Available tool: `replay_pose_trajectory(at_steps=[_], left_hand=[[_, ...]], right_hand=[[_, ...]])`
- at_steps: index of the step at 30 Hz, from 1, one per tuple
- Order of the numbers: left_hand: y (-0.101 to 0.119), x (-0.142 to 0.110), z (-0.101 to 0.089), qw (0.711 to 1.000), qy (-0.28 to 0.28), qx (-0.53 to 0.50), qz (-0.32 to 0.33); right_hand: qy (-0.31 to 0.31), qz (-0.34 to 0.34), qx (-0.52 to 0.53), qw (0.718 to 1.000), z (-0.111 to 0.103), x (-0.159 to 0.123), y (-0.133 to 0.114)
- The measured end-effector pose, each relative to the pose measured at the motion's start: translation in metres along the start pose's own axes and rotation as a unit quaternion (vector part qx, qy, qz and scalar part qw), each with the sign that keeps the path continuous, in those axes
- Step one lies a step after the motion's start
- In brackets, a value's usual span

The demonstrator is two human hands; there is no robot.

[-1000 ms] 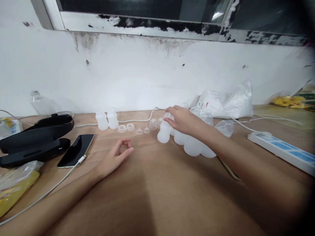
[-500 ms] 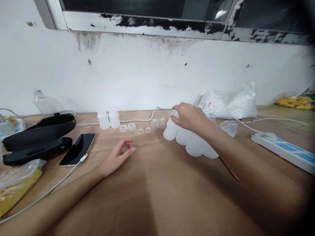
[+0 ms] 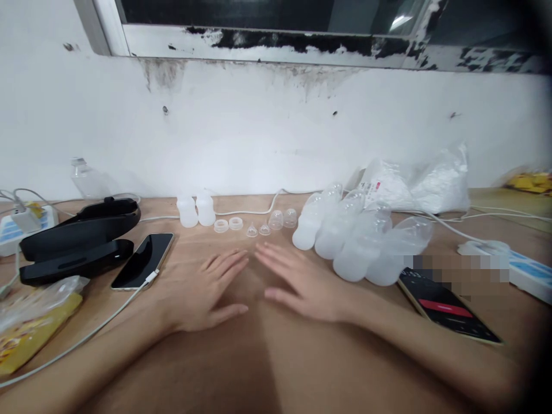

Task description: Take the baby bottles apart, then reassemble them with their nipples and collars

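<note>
My left hand [image 3: 211, 290] lies flat on the wooden table, fingers stretched out and holding nothing. Facing it, my right hand [image 3: 299, 282] rests with its fingers apart, also free of any object. Beyond the hands runs a row of baby bottle parts: two open white bottle bodies [image 3: 188, 213], two clear collar rings [image 3: 235, 223], two silicone nipples [image 3: 252, 230] and two clear domed caps [image 3: 276, 220]. Just right of the caps, several capped baby bottles [image 3: 354, 259] stand close together, near my right hand and forearm.
To the left lie a black hinged case [image 3: 77, 230], a phone [image 3: 142, 261] on a white cable and a yellow bag [image 3: 41, 328]. A lit phone [image 3: 448, 307] sits beside my right forearm. White plastic bags [image 3: 440, 184] and a power strip [image 3: 530, 273] are farther right.
My right hand has left the top of a capped bottle and come down to the table's middle. My left hand has uncurled and flattened. The lit phone now shows.
</note>
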State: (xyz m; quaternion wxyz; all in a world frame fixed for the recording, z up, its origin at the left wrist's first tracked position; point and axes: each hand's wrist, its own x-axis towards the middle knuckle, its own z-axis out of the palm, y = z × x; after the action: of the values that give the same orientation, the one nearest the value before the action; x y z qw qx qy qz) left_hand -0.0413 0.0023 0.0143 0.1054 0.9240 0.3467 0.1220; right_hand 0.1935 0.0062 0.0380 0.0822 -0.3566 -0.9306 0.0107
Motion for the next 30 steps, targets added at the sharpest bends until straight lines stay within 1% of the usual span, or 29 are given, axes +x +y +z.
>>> replay_pose_trajectory(at_steps=[1, 2, 3, 5, 9, 15, 21, 26, 30], left_hand=[[0.000, -0.002, 0.000, 0.999, -0.034, 0.024, 0.015], [0.000, -0.003, 0.000, 0.997, -0.066, 0.036, 0.023], [-0.001, -0.003, 0.001, 0.995, -0.091, 0.041, 0.027], [-0.002, -0.003, 0.003, 0.992, -0.119, 0.040, 0.026], [-0.002, -0.003, 0.005, 0.992, -0.121, 0.045, 0.012], [-0.001, -0.002, 0.003, 0.991, -0.125, 0.051, 0.010], [-0.002, -0.003, 0.003, 0.992, -0.120, 0.040, 0.009], [-0.003, -0.002, 0.004, 0.994, -0.104, 0.027, 0.020], [-0.001, -0.004, 0.004, 0.993, -0.112, 0.019, 0.018]], right_hand=[[-0.036, -0.016, 0.023, 0.999, 0.012, -0.006, -0.004], [-0.057, -0.018, 0.041, 0.997, 0.021, -0.011, -0.006], [-0.071, -0.013, 0.054, 0.996, 0.029, -0.015, -0.007], [-0.080, 0.001, 0.074, 0.994, 0.036, -0.019, -0.008], [-0.079, 0.012, 0.095, 0.992, 0.035, -0.018, -0.006], [-0.088, 0.019, 0.096, 0.991, 0.033, -0.016, -0.007], [-0.070, 0.012, 0.108, 0.992, 0.034, -0.017, -0.007], [-0.055, 0.005, 0.117, 0.992, 0.036, -0.017, -0.006], [-0.056, 0.005, 0.119, 0.991, 0.034, -0.019, -0.007]])
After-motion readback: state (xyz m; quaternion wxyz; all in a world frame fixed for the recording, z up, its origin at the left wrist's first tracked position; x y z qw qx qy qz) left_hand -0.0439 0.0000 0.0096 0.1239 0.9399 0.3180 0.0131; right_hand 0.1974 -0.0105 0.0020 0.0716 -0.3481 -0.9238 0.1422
